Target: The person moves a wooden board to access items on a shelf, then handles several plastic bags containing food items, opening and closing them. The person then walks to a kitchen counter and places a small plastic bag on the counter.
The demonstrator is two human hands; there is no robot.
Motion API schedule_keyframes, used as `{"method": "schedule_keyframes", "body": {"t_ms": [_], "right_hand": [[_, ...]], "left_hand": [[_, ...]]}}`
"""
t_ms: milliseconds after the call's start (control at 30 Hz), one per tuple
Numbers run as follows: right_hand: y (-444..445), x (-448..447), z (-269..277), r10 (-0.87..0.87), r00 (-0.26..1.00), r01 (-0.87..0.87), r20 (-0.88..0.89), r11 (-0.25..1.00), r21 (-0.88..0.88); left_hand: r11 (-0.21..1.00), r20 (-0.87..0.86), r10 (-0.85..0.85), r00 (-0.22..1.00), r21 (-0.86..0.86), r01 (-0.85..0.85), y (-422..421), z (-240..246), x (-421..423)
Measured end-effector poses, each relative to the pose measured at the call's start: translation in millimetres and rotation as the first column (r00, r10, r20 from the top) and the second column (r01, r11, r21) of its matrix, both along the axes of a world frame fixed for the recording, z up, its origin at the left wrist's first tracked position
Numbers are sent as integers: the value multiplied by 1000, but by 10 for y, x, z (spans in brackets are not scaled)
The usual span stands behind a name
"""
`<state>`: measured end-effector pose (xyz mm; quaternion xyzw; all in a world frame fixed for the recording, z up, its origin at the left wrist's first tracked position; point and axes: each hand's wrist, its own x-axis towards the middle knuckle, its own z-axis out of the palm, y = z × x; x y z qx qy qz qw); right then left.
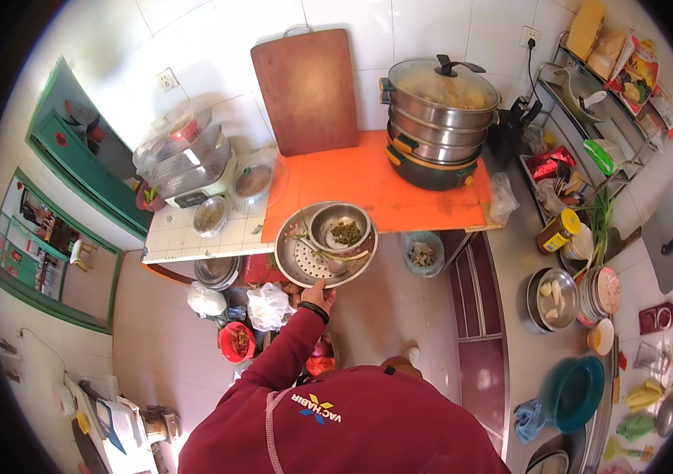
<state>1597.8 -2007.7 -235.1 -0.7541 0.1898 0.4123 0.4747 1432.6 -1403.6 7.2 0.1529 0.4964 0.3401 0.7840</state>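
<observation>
My left hand (317, 297) grips the near rim of a perforated stainless steel basin (312, 268). The basin overlaps the front edge of the table in view; whether it rests there I cannot tell. Inside it sits a small steel bowl (323, 220) with chopped green bits (346, 233) at the bottom. A pale green stalk (355, 256) and a small roundish item lie in the basin beside the bowl. My right hand is out of view.
A steamer pot (440, 136) with a glass lid stands on the orange tabletop (324, 178), near an upright wooden cutting board (306, 92). To the right runs a counter with a steel bowl (553, 299) and a teal basin (578, 394). A lined bin (423, 253) stands below.
</observation>
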Motion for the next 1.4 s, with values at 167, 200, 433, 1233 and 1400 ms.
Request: {"method": "schedule_keyframes", "body": {"t_ms": [167,200,433,1233,1400], "right_hand": [[549,833,317,-33,999,33,-5,999,-18],[647,956,335,-27,1000,27,-2,999,-18],[1113,1309,621,53,999,-53,-10,999,1],[1900,1045,1170,208,978,-209,-29,975,-67],[1855,988,1175,161,987,-161,-2,985,-62]], "left_hand": [[994,12,85,996,-73,-84,295,-115,348],[992,8,99,995,-73,-98,327,-127,410],[982,-27,167,986,-87,-169,720,-306,664],[996,63,67,996,-57,-64,2097,-297,981],[992,156,122,980,12,-126,2174,-507,856]]}}
